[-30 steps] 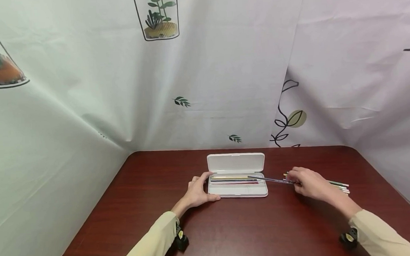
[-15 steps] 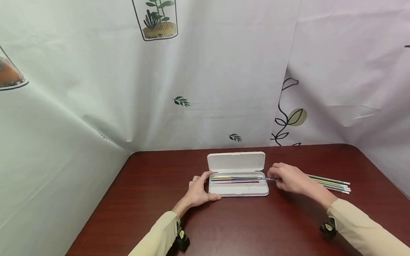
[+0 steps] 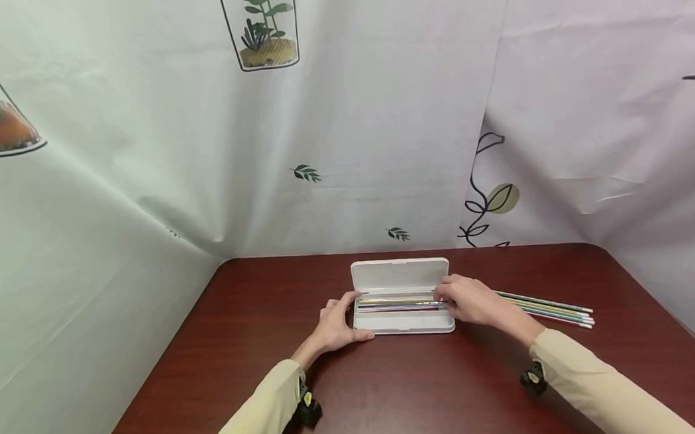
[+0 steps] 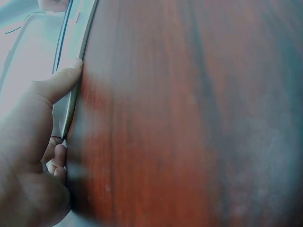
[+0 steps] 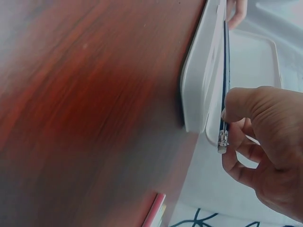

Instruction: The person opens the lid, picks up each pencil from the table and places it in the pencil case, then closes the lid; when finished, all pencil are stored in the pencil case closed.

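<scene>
On the left, a pale sleeve [image 3: 254, 408] with a black wrist camera [image 3: 309, 408] extends over the tabletop [image 3: 370, 395]. The left hand [image 3: 332, 327] spans the left end of the white pencil case [image 3: 385, 321]; the thumb bears on its front rim and the index finger reaches its back left corner. This grip is spread wide and holds the case between thumb and fingers. The case lies lengthwise near the back edge of the tabletop, well in from both back corners, with its lid [image 3: 400, 277] raised at the rear. Several pencils [image 3: 382, 300] lie along the back compartment. The held pencil [image 5: 226, 66], dark in colour, extends leftward from the right hand [image 3: 472, 300] over the case; whether it touches the compartment floor cannot be determined. The right-hand grip is narrow: thumb and fingers pinch the pencil close to its eraser end [image 5: 222, 149], which projects past the thumb. Right of this hand, a bundle of loose pencils [image 3: 559, 312] lies toward the right edge of the tabletop, white tips pointing right
</scene>
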Demonstrator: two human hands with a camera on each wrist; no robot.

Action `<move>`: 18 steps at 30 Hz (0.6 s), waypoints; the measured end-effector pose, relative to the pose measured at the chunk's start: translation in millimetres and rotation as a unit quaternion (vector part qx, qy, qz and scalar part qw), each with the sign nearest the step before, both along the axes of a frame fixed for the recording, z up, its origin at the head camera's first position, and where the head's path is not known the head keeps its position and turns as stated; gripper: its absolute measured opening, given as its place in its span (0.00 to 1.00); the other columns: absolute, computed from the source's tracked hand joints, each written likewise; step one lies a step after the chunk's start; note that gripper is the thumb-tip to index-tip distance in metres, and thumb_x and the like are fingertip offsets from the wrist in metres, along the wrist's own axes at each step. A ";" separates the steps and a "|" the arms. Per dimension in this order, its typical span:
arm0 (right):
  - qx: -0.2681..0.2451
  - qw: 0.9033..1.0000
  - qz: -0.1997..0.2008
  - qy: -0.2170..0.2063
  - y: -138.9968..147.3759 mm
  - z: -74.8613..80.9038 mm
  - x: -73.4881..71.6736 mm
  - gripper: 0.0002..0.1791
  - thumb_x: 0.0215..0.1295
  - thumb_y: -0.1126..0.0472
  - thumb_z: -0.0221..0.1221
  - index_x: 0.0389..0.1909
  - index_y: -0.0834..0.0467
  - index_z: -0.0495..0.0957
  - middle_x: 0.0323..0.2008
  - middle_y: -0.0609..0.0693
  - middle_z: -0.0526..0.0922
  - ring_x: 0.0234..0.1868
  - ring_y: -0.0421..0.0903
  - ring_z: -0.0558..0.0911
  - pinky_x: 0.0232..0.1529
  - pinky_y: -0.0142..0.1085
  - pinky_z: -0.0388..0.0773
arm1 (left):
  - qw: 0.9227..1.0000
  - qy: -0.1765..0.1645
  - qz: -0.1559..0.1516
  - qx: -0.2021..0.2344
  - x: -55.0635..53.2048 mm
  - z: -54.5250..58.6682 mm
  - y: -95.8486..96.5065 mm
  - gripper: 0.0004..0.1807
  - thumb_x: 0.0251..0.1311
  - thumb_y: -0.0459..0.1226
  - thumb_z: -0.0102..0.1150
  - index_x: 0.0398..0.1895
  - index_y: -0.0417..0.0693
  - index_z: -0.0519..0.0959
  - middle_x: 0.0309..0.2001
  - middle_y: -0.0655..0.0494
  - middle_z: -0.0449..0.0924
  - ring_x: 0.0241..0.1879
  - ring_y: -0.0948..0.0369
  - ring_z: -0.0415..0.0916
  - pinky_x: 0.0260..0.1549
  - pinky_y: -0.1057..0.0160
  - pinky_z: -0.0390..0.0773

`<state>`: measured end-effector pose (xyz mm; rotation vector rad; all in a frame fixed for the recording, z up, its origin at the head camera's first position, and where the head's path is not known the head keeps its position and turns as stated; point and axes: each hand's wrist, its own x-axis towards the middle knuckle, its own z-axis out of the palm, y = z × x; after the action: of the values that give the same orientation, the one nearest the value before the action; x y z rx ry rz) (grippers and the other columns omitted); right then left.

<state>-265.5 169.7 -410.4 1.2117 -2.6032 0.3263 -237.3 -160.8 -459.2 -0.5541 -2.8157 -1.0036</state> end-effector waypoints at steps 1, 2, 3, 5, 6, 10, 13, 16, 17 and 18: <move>0.001 1.000 0.002 0.002 -2.0 0.2 -0.2 0.14 0.49 0.75 0.64 0.34 0.54 0.83 0.32 0.44 0.76 0.33 0.43 0.74 0.30 0.38 0.73 | 1.000 0.003 -0.001 -0.001 0.2 0.1 -0.1 0.47 0.42 0.49 0.81 0.68 0.49 0.69 0.49 0.48 0.78 0.51 0.49 0.67 0.51 0.47 0.60; -0.001 1.000 0.005 0.004 -4.0 0.3 -0.5 0.14 0.49 0.75 0.64 0.34 0.54 0.83 0.32 0.44 0.76 0.33 0.43 0.74 0.30 0.38 0.73 | 1.000 0.004 -0.001 -0.001 0.5 0.0 0.0 0.47 0.42 0.49 0.81 0.68 0.49 0.69 0.49 0.48 0.78 0.51 0.49 0.67 0.51 0.47 0.60; -0.003 1.000 0.008 0.006 -5.8 0.1 -0.7 0.15 0.49 0.75 0.64 0.34 0.54 0.83 0.32 0.44 0.76 0.32 0.43 0.74 0.30 0.38 0.74 | 1.000 0.004 0.000 0.001 1.1 0.0 0.1 0.47 0.42 0.48 0.81 0.68 0.49 0.69 0.49 0.49 0.78 0.51 0.50 0.67 0.51 0.47 0.60; -0.005 1.000 0.011 0.008 -8.6 0.6 -1.7 0.14 0.48 0.75 0.64 0.34 0.55 0.83 0.32 0.45 0.76 0.31 0.43 0.75 0.29 0.37 0.74 | 1.000 0.008 0.002 0.002 0.6 0.2 1.0 0.47 0.42 0.49 0.81 0.68 0.49 0.69 0.48 0.49 0.78 0.51 0.50 0.67 0.51 0.47 0.60; -0.005 1.000 0.011 0.007 -9.8 0.5 -1.9 0.14 0.48 0.75 0.64 0.34 0.55 0.83 0.32 0.45 0.77 0.31 0.42 0.75 0.30 0.37 0.74 | 1.000 0.008 0.002 0.003 0.8 0.2 1.5 0.47 0.41 0.49 0.81 0.67 0.49 0.69 0.47 0.49 0.78 0.51 0.50 0.67 0.51 0.47 0.60; -0.006 1.000 0.012 -0.006 -14.3 -1.6 -0.2 0.13 0.49 0.76 0.64 0.33 0.56 0.84 0.32 0.46 0.78 0.31 0.42 0.77 0.31 0.38 0.76 | 1.000 0.002 0.003 0.005 2.7 -0.6 3.4 0.48 0.41 0.49 0.81 0.68 0.49 0.69 0.46 0.51 0.77 0.51 0.51 0.67 0.52 0.48 0.60; -0.008 1.000 0.019 -0.006 -18.1 -3.2 0.8 0.13 0.49 0.76 0.63 0.33 0.57 0.83 0.31 0.46 0.77 0.31 0.42 0.77 0.31 0.38 0.76 | 1.000 0.002 0.005 0.006 4.8 -1.3 3.4 0.48 0.40 0.49 0.81 0.67 0.49 0.69 0.45 0.51 0.77 0.51 0.51 0.67 0.50 0.48 0.60; -0.010 1.000 0.024 0.004 -22.5 -4.2 -0.4 0.13 0.49 0.76 0.62 0.32 0.56 0.83 0.30 0.45 0.77 0.30 0.42 0.76 0.30 0.38 0.76 | 1.000 0.004 0.009 0.007 6.0 -1.8 2.4 0.48 0.39 0.49 0.82 0.67 0.49 0.70 0.45 0.51 0.77 0.51 0.51 0.67 0.49 0.49 0.61; -0.010 1.000 0.026 0.007 -24.0 -4.7 -1.3 0.13 0.49 0.77 0.62 0.32 0.56 0.83 0.30 0.45 0.76 0.30 0.42 0.76 0.30 0.38 0.76 | 1.000 0.005 0.010 0.008 6.2 -2.0 2.0 0.48 0.39 0.49 0.82 0.67 0.49 0.70 0.45 0.51 0.77 0.51 0.51 0.67 0.49 0.49 0.61; -0.009 1.000 0.025 0.008 -25.5 -4.9 -2.1 0.14 0.49 0.77 0.62 0.32 0.56 0.83 0.30 0.45 0.76 0.31 0.43 0.77 0.31 0.38 0.77 | 1.000 0.006 0.011 0.009 6.3 -2.2 1.6 0.48 0.39 0.49 0.82 0.67 0.49 0.70 0.45 0.51 0.77 0.51 0.51 0.67 0.48 0.49 0.61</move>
<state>-267.6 144.3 -415.3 1.2703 -2.5538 0.3467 -231.0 -159.2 -461.4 -0.5239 -2.7935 -1.0165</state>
